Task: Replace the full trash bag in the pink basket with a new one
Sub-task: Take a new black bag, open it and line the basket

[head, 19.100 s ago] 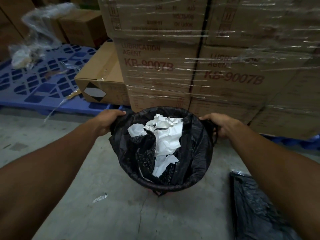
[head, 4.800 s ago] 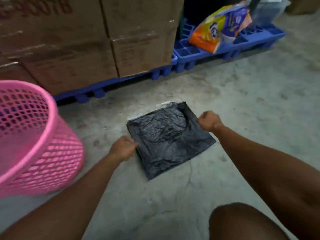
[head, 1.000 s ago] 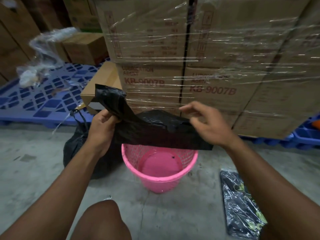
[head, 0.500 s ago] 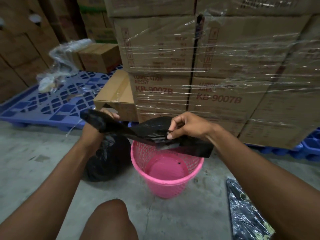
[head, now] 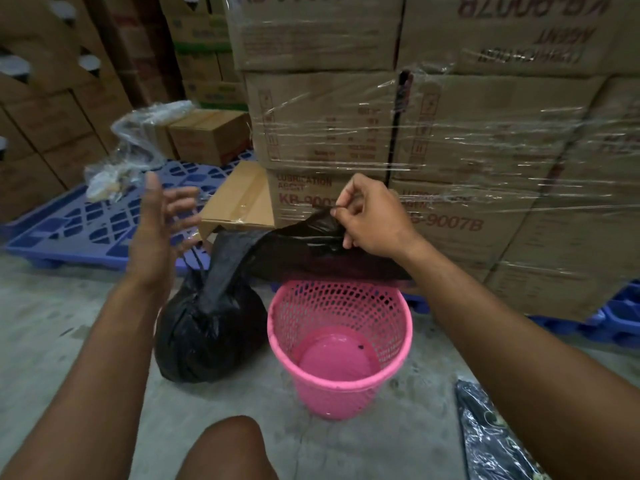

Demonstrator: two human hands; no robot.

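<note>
Two hands are at work: the right hand [head: 372,220] pinches the new bag [head: 304,247] above the empty pink basket [head: 341,344], the left hand [head: 159,226] is spread free. The full bag [head: 207,327] sits left on the floor. Next, the bag's mouth likely must be opened by both hands.

My right hand [head: 372,220] pinches the edge of the new black bag [head: 304,251] just above the pink basket [head: 341,348], whose mesh shows bare inside. The bag's loose end droops toward eight o'clock, over the tied full bag [head: 204,334] sitting on the floor beside the basket at nine o'clock. My left hand [head: 159,226] hovers spread wide at ten o'clock, holding nothing. Wrapped cartons [head: 450,150] stand at twelve.
</note>
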